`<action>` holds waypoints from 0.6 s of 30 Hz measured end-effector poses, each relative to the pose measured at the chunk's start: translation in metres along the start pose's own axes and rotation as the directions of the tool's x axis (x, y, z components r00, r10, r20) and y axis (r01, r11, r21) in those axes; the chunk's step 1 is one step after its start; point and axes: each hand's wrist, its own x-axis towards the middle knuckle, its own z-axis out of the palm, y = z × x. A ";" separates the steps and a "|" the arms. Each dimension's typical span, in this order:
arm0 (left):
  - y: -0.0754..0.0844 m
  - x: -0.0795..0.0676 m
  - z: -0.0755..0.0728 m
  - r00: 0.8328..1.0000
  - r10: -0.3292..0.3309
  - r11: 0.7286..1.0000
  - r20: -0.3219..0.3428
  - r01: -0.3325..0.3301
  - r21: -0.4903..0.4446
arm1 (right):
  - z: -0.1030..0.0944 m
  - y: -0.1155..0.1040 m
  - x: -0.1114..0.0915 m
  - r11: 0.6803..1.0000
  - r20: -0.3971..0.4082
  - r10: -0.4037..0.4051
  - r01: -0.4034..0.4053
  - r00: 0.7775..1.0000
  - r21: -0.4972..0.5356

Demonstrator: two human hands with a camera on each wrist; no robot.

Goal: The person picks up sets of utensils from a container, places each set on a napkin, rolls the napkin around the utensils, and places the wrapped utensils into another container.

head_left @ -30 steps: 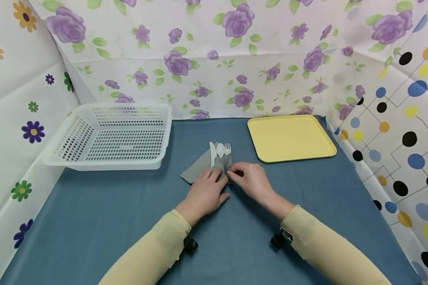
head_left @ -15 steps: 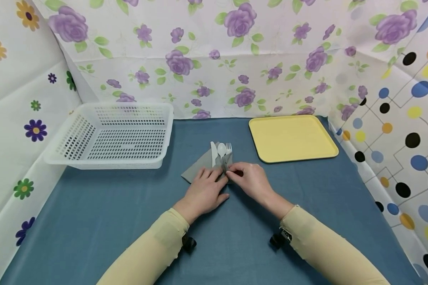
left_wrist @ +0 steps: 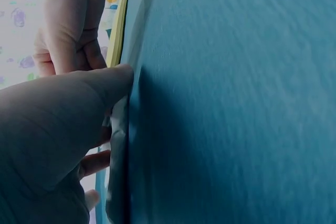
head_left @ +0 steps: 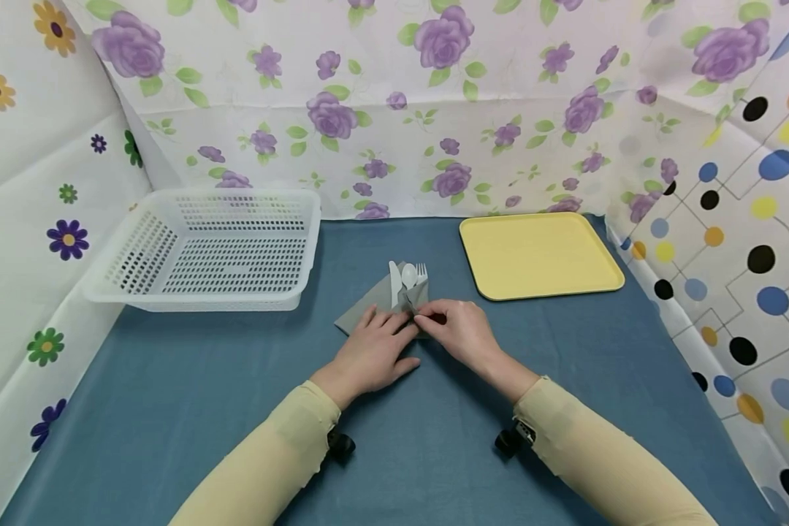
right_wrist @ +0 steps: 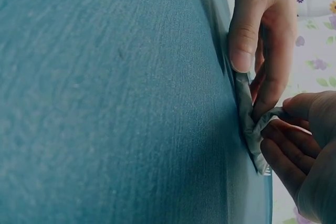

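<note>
A grey napkin (head_left: 361, 310) lies folded on the blue cloth at the middle of the table. On it, side by side, show a white knife (head_left: 394, 283), a white spoon (head_left: 409, 275) and a white fork (head_left: 422, 273), their lower parts hidden by napkin and hands. My left hand (head_left: 370, 353) rests with extended fingers on the napkin's lower part. Thumb and fingers of my right hand (head_left: 462, 333) pinch a raised fold of the napkin at its right side. The right wrist view shows that pinched fold (right_wrist: 268, 118) between thumb and fingertips.
A white perforated basket (head_left: 200, 301) stands at the back left. At the back right lies a yellow tray (head_left: 542, 256). Patterned sheets hang at the back and both sides of the blue-covered table (head_left: 204, 409).
My left hand and forearm have shifted slightly left and down, fingers still on the napkin. My right hand keeps its pinch, its fingertips a touch further left. The cutlery has hardly moved.
</note>
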 end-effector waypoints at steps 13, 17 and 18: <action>-0.005 -0.004 -0.006 0.999 0.023 0.998 0.025 -0.022 -0.063 | 0.004 -0.002 -0.002 0.999 0.023 0.007 -0.006 1.000 -0.036; -0.007 -0.006 -0.007 0.999 0.035 0.996 0.026 -0.032 -0.081 | 0.004 0.000 -0.004 0.999 0.042 -0.013 0.015 0.999 -0.046; -0.007 -0.006 -0.007 0.999 0.035 0.996 0.028 -0.032 -0.082 | 0.004 0.001 -0.005 0.999 0.049 -0.022 0.024 0.999 -0.047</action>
